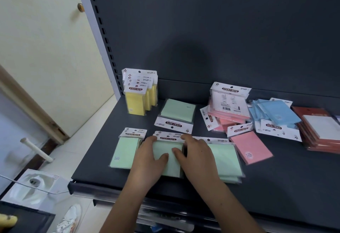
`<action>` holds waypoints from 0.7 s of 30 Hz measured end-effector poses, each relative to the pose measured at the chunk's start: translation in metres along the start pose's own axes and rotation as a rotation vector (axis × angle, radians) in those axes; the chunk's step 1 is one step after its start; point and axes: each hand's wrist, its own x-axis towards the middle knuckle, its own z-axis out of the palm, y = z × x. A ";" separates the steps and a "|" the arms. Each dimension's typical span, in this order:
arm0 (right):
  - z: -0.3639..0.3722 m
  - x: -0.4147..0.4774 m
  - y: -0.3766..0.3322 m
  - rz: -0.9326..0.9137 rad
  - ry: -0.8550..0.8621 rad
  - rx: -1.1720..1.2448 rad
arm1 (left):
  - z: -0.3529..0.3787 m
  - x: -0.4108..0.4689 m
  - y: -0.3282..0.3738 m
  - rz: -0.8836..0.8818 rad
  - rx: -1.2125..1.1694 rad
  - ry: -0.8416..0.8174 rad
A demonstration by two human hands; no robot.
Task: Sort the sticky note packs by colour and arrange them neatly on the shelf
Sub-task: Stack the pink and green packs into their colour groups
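On the dark shelf near its front edge, both hands grip one stack of green sticky note packs. My left hand curls around its left side, my right hand around its right side, thumbs on top. More green packs lie flat to the left, to the right and behind. Yellow packs stand upright in a row at the back left. Pink packs lie in a loose pile, with one pink pack apart. Blue packs are heaped further right.
A stack of red-edged packs with white faces sits at the shelf's right end. The shelf's dark back panel rises behind. Left of the shelf are a cream door, a white box and a shoe on the floor.
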 end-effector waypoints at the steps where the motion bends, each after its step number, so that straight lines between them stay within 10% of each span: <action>1: 0.000 0.001 0.001 -0.004 0.004 0.011 | 0.000 0.000 0.000 -0.007 -0.008 -0.005; 9: 0.002 0.024 0.016 0.017 0.189 0.210 | 0.003 0.024 0.007 0.106 0.033 0.025; 21: 0.002 0.064 0.021 0.207 -0.060 0.258 | 0.022 0.091 0.016 0.052 0.222 -0.004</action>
